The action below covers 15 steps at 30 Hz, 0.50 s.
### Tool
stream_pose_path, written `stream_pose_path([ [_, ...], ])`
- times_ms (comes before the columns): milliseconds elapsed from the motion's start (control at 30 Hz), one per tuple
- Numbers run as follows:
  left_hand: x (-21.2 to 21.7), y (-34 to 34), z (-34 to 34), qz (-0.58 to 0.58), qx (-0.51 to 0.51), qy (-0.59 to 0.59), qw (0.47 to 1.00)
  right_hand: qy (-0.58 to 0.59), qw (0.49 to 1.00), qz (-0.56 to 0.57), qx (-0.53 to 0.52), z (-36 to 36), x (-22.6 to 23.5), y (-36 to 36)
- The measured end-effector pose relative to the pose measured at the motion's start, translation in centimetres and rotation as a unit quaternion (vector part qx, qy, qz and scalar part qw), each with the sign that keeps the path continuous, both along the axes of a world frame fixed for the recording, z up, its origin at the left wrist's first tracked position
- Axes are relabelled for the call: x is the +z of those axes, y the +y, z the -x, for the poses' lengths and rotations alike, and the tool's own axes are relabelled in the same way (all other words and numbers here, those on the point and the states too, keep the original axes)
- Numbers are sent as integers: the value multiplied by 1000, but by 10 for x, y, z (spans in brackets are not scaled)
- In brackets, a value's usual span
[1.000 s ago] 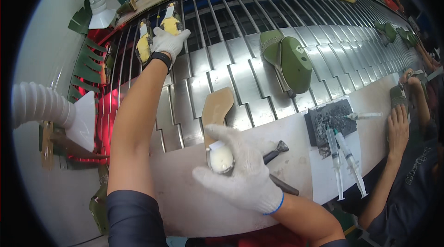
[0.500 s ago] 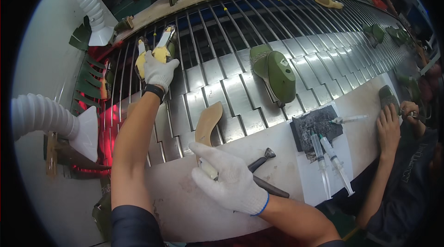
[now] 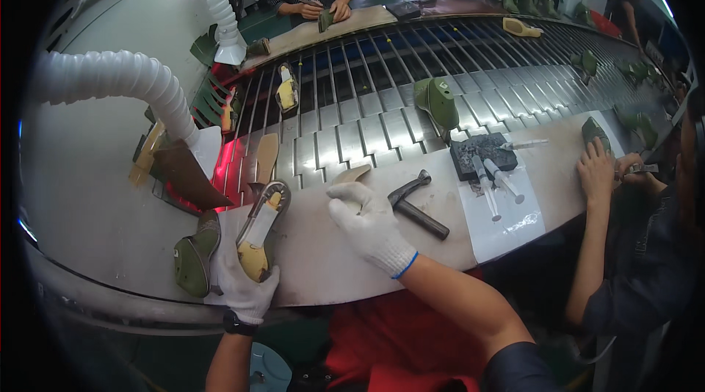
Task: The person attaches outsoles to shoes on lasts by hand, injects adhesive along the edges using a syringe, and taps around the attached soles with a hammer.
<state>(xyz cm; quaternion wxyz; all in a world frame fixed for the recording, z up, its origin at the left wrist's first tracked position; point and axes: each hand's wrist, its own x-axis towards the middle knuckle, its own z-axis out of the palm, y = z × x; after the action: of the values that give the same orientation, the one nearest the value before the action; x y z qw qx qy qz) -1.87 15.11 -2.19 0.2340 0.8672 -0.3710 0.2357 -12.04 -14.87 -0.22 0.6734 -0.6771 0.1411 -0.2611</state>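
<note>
The left hand (image 3: 239, 285), in a white work glove, grips a shoe (image 3: 261, 234) turned sole-up at about seven o'clock on the worktop (image 3: 330, 260), its fingers wrapped around the heel end so the pale insole and yellow toe face the camera. The right hand (image 3: 367, 227), also gloved, lies loosely curled with nothing in its grip, its fingertips touching a tan insole piece (image 3: 351, 174) at the worktop's far edge. A hammer (image 3: 415, 205) lies just beside that hand, toward three o'clock, untouched.

As I judge it, the shoe is off the belt and in hand, but the insole piece is not yet on it and no hammering has begun. A second green shoe (image 3: 192, 260) lies at nine o'clock of the held one. On the slatted conveyor (image 3: 345, 127), toward twelve o'clock, more shoes wait. Another person's hand (image 3: 598, 171) works at three o'clock.
</note>
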Motion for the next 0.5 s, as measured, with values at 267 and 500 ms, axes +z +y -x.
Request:
stream_pose_path([
  [267, -24, 2, 15, 88, -75, -95, 989, -55, 969, 231, -73, 34, -42, 50],
  [500, -24, 8, 18, 129, -63, -118, 983, -61, 923, 317, -207, 48, -41, 25],
])
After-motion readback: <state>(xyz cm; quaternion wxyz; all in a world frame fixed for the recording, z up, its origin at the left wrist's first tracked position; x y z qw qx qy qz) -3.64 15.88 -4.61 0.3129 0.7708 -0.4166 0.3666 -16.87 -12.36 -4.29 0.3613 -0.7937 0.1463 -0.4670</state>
